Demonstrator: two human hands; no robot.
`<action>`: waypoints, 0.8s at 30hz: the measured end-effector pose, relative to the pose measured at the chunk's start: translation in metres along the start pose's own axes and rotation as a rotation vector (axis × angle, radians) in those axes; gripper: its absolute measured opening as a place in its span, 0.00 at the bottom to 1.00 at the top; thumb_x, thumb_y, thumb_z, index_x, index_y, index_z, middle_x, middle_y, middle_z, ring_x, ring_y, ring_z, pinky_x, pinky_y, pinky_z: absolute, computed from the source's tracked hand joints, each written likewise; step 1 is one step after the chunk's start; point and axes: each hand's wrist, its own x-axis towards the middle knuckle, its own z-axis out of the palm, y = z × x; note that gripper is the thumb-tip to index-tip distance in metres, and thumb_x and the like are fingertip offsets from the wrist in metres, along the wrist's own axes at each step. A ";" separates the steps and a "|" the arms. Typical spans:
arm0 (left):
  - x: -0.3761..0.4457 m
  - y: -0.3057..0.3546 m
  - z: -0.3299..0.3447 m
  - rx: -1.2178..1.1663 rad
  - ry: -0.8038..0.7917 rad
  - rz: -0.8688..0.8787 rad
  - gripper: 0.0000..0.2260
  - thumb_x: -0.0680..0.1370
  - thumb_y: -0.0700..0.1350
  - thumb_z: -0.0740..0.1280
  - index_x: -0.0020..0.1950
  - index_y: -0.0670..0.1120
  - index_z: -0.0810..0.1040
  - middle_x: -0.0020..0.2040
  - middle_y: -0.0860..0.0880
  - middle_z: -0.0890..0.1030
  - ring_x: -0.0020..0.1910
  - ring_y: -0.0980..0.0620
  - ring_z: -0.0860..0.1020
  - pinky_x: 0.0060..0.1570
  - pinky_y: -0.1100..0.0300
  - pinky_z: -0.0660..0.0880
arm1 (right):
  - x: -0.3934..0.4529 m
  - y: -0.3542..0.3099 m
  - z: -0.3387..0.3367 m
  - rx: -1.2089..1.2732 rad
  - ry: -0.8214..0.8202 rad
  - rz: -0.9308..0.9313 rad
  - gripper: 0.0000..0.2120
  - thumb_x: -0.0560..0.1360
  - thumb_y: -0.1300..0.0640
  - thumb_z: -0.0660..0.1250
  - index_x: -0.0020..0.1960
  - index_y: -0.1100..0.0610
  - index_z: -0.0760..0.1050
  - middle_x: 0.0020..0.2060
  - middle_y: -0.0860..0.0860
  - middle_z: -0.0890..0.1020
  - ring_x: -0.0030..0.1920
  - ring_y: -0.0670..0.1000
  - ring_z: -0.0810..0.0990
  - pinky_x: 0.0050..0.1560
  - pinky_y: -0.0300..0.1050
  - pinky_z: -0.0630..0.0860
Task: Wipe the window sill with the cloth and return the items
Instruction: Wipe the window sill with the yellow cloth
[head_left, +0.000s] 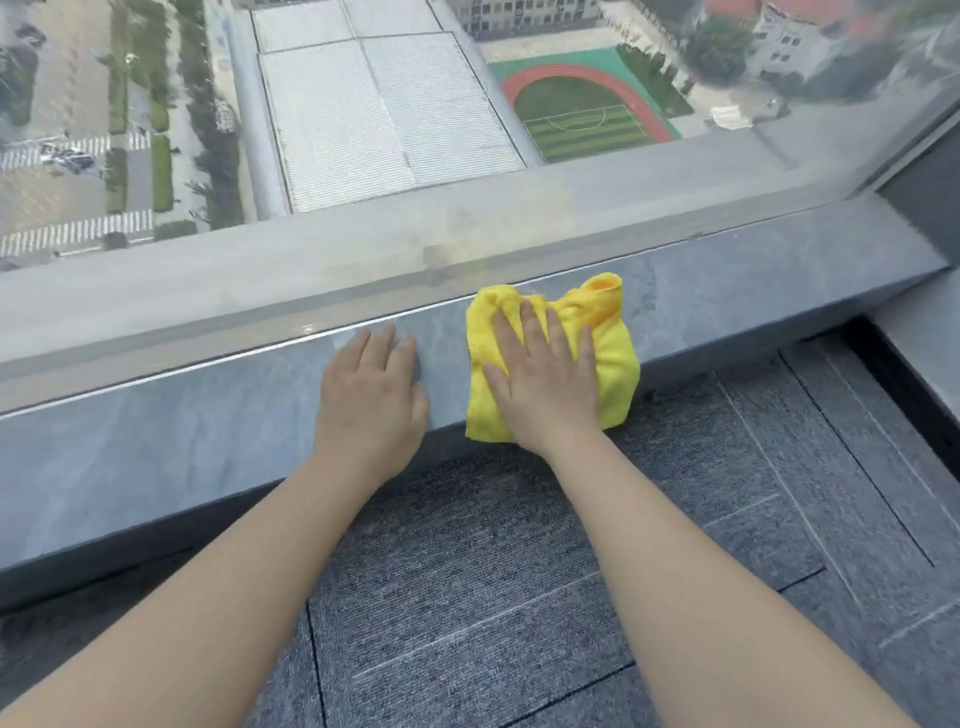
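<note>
On the window sill (208, 441), right hand (543, 387) presses flat, grip spread, on the bunched yellow cloth (613, 358): light, soft, likely to ruck, so palm its middle; left hand (371, 400) braces flat, empty.

Window sill (208, 436): both ends cut off by the picture's left and right edges. Yellow cloth (615, 348): middle hidden under the flat right hand (540, 384). Both forearms: cut off at the bottom edge. Window glass (363, 130): smeared, street beyond blurred, small figures there not identifiable.
</note>
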 end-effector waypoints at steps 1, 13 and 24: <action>0.003 0.009 0.004 -0.011 0.004 -0.017 0.30 0.69 0.51 0.47 0.61 0.35 0.72 0.64 0.33 0.74 0.63 0.32 0.71 0.63 0.40 0.67 | 0.000 0.003 0.000 0.016 0.007 0.056 0.28 0.79 0.43 0.45 0.75 0.49 0.42 0.77 0.52 0.44 0.77 0.55 0.41 0.73 0.61 0.38; -0.002 0.047 0.006 -0.071 -0.025 -0.259 0.28 0.73 0.51 0.47 0.71 0.39 0.59 0.74 0.38 0.60 0.73 0.40 0.57 0.72 0.48 0.53 | 0.045 0.009 -0.012 0.089 -0.035 0.185 0.32 0.79 0.44 0.46 0.75 0.61 0.41 0.76 0.61 0.43 0.75 0.64 0.40 0.70 0.69 0.39; 0.013 0.088 0.024 -0.101 0.026 -0.148 0.34 0.70 0.56 0.44 0.68 0.37 0.65 0.70 0.36 0.67 0.69 0.37 0.64 0.69 0.44 0.60 | 0.008 0.067 0.015 0.051 0.314 -0.365 0.21 0.73 0.48 0.53 0.57 0.51 0.79 0.56 0.51 0.83 0.57 0.53 0.81 0.62 0.49 0.62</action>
